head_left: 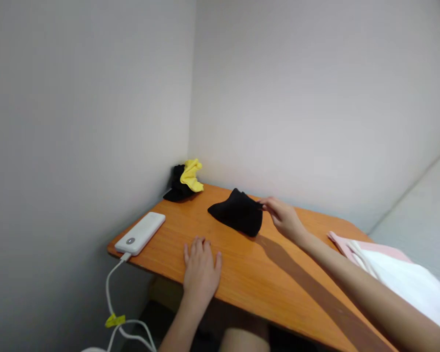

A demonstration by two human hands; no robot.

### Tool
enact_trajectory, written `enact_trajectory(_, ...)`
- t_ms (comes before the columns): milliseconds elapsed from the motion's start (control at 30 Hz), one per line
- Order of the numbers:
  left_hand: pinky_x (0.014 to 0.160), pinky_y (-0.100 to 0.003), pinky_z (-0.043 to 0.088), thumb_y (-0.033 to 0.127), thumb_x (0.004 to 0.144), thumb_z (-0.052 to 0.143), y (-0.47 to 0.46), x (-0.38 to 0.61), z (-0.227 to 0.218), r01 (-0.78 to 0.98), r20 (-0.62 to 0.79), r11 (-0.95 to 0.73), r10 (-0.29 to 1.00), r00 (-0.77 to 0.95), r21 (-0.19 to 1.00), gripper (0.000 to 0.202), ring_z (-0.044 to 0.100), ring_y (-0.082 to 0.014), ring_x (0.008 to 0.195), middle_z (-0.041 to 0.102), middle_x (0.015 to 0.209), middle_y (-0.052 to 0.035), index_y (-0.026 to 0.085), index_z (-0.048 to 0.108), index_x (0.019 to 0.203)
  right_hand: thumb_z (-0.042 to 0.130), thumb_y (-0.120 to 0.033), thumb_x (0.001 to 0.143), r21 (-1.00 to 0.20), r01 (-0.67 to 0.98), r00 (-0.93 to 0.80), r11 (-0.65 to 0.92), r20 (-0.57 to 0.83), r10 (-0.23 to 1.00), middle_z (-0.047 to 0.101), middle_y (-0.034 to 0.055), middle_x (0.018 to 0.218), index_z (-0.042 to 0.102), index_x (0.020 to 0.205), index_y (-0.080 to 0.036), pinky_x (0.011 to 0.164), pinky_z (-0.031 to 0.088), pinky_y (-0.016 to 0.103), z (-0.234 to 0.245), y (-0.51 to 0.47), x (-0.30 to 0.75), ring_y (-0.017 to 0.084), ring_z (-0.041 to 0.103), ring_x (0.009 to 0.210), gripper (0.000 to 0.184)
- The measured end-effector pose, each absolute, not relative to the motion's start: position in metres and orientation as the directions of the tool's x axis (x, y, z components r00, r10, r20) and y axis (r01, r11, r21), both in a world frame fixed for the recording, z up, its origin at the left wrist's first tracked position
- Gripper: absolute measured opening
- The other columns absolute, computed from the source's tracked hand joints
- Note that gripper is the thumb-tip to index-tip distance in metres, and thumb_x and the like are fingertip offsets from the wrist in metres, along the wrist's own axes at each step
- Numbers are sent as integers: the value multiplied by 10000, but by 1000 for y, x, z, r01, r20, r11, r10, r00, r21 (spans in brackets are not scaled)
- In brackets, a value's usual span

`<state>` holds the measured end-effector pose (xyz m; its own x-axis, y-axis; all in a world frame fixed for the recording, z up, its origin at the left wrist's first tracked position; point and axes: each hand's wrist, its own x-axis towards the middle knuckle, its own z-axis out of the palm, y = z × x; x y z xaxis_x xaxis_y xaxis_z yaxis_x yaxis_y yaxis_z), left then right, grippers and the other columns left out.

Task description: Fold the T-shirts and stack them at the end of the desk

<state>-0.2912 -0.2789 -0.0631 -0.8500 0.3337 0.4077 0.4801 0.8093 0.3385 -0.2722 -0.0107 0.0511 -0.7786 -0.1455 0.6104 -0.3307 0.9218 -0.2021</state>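
My right hand reaches across the orange wooden table and pinches the upper right edge of a black cloth that lies crumpled near the middle of the far side. Flat on the tabletop near the front edge rests my left hand, palm down, fingers slightly spread, holding nothing. It lies a short way in front of the black cloth and right of a white power bank.
A yellow cloth sits on another black cloth in the far left corner by the walls. A white cable with a yellow tag hangs from the power bank. White and pink fabric lies at the table's right end.
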Motion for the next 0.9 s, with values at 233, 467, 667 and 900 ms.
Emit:
enact_trajectory(233,1082,-595,278,339,961,374,-280,-297,-67,558,446,742,385,-808,371,362,513,-333,1210,601,1251,-170,141,589,1175,346,-63,907,-117,-221,-882,968,448,-147,543,109,1334,570,1157,-200,996,462,379,10,-6,-75,208,533,1206,363)
enact_trajectory(467,1049,-453,392,317,946,424,-264,-293,-62,704,459,591,537,-708,394,372,525,-279,1193,595,1259,-134,165,551,1261,501,-414,936,-257,112,-887,960,409,213,666,104,935,690,844,-197,888,432,407,1,-12,-59,259,583,960,302)
enact_trajectory(667,1059,-463,400,234,858,551,-240,-267,-54,810,516,434,624,-586,395,282,474,-274,1259,546,1273,-105,218,619,1131,459,-450,923,-679,202,-850,706,237,471,665,121,811,624,711,-180,815,405,380,-28,-21,-123,253,593,837,381)
enact_trajectory(900,1122,-498,315,39,742,464,-270,-248,-52,868,531,318,693,-487,382,281,329,-275,1377,435,1436,-31,224,673,710,515,-439,814,-862,-17,-881,507,253,401,631,21,806,531,822,-210,720,461,296,-38,-17,-133,183,587,770,230)
